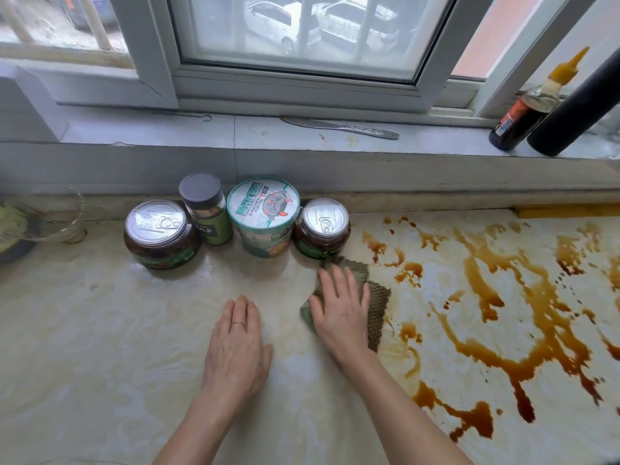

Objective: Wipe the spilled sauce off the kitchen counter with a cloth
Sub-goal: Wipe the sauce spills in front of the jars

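Brown sauce (523,317) lies in streaks and puddles across the right half of the pale marble counter (100,330). A green-brown textured cloth (377,307) sits at the spill's left edge. My right hand (339,310) lies flat on the cloth with straight fingers, pressing it down. To its left, my left hand (236,347) rests flat on the bare counter, fingers straight, a ring on one finger. A faint yellowish smear (396,350) marks the counter just right of the cloth.
Against the back ledge stand two sealed jars (161,233) (322,228), a dark-lidded spice jar (206,209) and a paper tub (263,216). On the windowsill lie a knife (342,127), a sauce bottle (526,109) and a black cylinder (577,109). A bowl (13,233) sits far left.
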`<state>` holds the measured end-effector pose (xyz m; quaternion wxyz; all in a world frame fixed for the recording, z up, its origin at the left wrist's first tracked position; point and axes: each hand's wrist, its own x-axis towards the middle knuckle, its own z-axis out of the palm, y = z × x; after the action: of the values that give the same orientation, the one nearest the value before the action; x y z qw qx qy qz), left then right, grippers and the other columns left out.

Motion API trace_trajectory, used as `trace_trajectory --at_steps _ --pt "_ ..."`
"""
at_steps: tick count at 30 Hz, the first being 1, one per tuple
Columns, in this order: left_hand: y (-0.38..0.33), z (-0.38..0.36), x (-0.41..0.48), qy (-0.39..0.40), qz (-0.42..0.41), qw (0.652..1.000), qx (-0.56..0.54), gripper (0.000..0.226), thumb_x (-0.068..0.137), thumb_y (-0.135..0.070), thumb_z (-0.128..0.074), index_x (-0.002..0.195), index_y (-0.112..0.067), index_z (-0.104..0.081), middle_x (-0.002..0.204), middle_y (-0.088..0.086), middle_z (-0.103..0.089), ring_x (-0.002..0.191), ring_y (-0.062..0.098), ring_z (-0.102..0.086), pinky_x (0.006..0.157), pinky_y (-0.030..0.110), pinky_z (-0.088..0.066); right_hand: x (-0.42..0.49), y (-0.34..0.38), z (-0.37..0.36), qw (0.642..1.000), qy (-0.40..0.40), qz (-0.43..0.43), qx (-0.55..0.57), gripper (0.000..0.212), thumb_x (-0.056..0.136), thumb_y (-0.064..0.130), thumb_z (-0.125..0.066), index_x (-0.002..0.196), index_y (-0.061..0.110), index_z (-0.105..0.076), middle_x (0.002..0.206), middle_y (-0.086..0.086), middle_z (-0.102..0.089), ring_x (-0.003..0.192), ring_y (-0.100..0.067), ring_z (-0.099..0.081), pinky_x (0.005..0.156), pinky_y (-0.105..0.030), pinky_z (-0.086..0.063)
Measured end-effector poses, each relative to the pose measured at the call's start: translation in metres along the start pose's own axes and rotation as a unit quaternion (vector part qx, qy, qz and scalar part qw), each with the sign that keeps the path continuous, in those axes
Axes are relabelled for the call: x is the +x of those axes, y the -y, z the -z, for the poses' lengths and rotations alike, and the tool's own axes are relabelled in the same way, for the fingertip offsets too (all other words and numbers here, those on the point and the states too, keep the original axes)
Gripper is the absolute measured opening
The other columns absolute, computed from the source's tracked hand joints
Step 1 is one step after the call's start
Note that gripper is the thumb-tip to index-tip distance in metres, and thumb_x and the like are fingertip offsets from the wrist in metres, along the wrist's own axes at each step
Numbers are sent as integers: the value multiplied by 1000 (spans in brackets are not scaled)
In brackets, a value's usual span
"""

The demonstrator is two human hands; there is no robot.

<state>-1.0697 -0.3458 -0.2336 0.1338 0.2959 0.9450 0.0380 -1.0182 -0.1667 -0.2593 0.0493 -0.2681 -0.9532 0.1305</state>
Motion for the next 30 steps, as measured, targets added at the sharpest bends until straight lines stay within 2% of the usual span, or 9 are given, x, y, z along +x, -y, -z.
trace_trajectory --at_steps 3,7,9,12,14,18,23,28,30 --pt "-3 4 -1 0 10 1000 -7 83 73 -39 -69 137 5 -39 144 25 -38 134 39 -35 108 44 -37 3 -8 -2 999 2 46 -14 61 94 53 -23 146 28 -39 155 4 -33 146 -19 -20 118 -55 -7" --pt "-3 11 -2 14 -4 1000 -22 76 91 -38 -46 147 -1 -11 156 18 -9 145 32 -6 117 36 -11 10 -5 -3 1000 -13 -7 -1 61 92 52 -23 145 28 -41 155 2 -35 146 -21 -22 117 -56 -7" --pt "-1 9 -2 12 -6 999 -32 76 86 -34 -56 144 2 -24 152 22 -21 142 36 -17 115 39 -19 -1 10 -6 1000 -10 -2 7 60 93 52 -26 146 27 -41 154 2 -35 146 -23 -22 116 -58 -8" --pt "-1 8 -2 -3 -3 999 -39 76 80 -31 -64 140 4 -35 147 24 -32 138 39 -28 111 43 -29 -17 7 -8 996 7 86 -12 57 95 52 -30 146 30 -40 154 4 -35 145 -23 -24 116 -58 -12" --pt "-1 10 -4 5 -6 999 -48 74 87 -32 -56 145 1 -24 153 22 -20 142 36 -16 115 40 -20 -7 -5 -5 997 6 81 -13 57 95 53 -29 146 30 -40 155 4 -34 145 -21 -23 117 -56 -12" --pt "-3 14 -4 20 -4 999 -46 74 94 -36 -40 149 -4 -3 157 15 1 145 29 2 118 35 -7 -7 10 -7 999 -34 -24 -3 58 93 51 -29 143 26 -45 152 0 -39 144 -24 -26 116 -58 -14" --pt "-4 10 -4 26 2 999 -46 79 92 -41 -41 148 -3 -2 157 17 2 145 31 3 119 37 -8 -26 -3 -2 992 27 124 -23 57 95 53 -32 146 30 -40 155 4 -34 146 -20 -22 116 -57 -15" --pt "-7 7 -8 46 18 998 -45 90 90 -58 -33 148 -4 10 156 14 15 144 28 14 119 40 -3 -16 -23 2 1000 12 -16 -12 66 92 59 -18 151 31 -30 160 4 -22 149 -18 -10 119 -51 -2" --pt "-8 2 -9 45 25 998 -47 99 81 -70 -21 147 -5 13 155 14 18 143 28 17 118 41 -1 -33 -7 0 1000 11 5 0 64 94 56 -21 151 30 -30 160 3 -21 149 -20 -9 119 -53 -1"
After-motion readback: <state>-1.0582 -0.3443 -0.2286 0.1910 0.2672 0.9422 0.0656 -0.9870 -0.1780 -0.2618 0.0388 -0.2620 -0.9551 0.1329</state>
